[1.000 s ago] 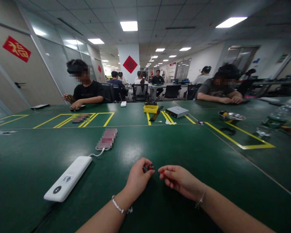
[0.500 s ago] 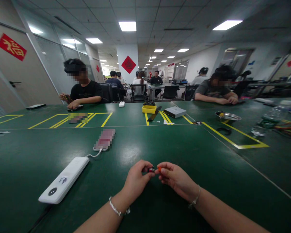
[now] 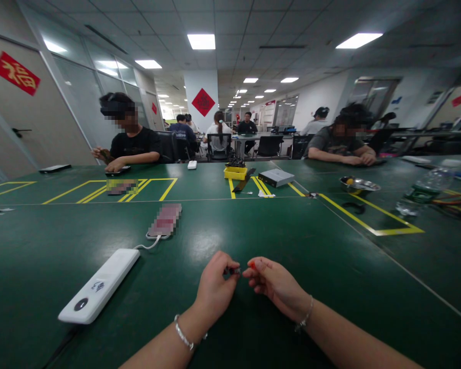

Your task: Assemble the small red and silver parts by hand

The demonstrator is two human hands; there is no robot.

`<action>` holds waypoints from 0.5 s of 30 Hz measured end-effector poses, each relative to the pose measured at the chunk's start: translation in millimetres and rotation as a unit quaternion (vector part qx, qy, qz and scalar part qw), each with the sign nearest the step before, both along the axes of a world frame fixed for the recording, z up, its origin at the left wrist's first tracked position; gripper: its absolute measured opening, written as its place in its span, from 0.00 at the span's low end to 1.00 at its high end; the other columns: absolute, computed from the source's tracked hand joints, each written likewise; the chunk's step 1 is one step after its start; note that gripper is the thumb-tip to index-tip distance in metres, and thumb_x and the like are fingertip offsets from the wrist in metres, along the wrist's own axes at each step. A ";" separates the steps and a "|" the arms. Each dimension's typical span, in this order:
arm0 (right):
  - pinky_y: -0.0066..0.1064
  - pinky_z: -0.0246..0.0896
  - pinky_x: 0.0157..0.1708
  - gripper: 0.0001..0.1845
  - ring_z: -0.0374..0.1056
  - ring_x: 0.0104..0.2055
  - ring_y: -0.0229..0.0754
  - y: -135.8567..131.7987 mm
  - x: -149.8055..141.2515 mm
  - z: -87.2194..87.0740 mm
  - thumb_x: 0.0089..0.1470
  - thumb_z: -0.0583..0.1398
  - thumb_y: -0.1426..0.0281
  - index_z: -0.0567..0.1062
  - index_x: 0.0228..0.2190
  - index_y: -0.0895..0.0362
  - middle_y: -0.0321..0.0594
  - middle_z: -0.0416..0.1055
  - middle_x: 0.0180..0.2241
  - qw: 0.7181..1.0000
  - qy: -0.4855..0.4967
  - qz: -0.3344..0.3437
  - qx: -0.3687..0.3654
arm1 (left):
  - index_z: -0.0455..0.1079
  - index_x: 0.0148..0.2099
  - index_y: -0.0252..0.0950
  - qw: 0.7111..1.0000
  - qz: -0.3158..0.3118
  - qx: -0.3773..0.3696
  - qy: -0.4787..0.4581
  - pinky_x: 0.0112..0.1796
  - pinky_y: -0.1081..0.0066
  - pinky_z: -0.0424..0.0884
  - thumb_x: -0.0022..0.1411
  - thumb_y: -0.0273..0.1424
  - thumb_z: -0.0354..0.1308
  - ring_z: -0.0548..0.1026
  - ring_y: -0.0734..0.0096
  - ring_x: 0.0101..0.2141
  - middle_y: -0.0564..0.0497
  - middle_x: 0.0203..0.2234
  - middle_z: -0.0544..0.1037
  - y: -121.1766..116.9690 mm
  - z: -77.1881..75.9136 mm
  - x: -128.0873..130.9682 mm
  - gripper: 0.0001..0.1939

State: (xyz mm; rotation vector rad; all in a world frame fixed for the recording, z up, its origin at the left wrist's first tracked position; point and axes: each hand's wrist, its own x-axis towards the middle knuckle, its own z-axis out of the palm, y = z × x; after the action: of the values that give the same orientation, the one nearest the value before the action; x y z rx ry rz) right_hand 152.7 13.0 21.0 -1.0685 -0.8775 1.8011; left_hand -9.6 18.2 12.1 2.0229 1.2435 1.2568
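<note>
My left hand (image 3: 216,288) rests low over the green table (image 3: 299,241) with its fingertips pinched on a small dark part (image 3: 234,270). My right hand (image 3: 275,284) sits just to its right, thumb and forefinger pinched on a tiny orange-red piece (image 3: 251,265). The two pieces lie a few centimetres apart, close to the table top. Both wrists wear thin bracelets.
A white power bank (image 3: 99,285) lies to the left, cabled to a phone (image 3: 165,221). Farther off are a yellow tray (image 3: 234,172), a grey box (image 3: 278,177), a metal dish (image 3: 358,184) and a water bottle (image 3: 425,189). Other people sit at the table's far side.
My hands came together so the two small pieces met, then drew slightly apart again. The view shifted a little to the right.
</note>
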 end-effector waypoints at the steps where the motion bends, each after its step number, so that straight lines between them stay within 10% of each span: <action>1: 0.24 0.55 0.24 0.18 0.64 0.26 0.33 -0.8 -0.5 0.3 0.44 0.59 0.58 0.65 0.32 0.59 0.40 0.70 0.29 1.000 -0.006 0.001 -0.002 | 0.63 0.29 0.36 1.000 0.006 0.002 0.001 0.29 0.74 0.62 0.46 0.17 0.52 0.65 0.75 0.27 0.56 0.24 0.65 -0.3 -0.2 0.0 0.10; 15: 0.23 0.55 0.28 0.15 0.60 0.30 0.32 -3.2 -11.1 -2.7 0.37 0.64 0.63 0.70 0.26 0.61 0.37 0.66 0.27 1.000 0.000 -0.025 0.018 | 0.65 0.28 0.36 1.000 -0.022 0.016 0.001 0.29 0.74 0.63 0.47 0.19 0.56 0.66 0.75 0.28 0.55 0.25 0.67 -3.1 2.1 5.5 0.08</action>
State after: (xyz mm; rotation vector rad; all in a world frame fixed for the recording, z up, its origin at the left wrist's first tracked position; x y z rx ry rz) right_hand 141.7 9.8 18.4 -1.0589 -0.8726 1.7372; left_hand -4.0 15.0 14.2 2.0628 1.1794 1.2613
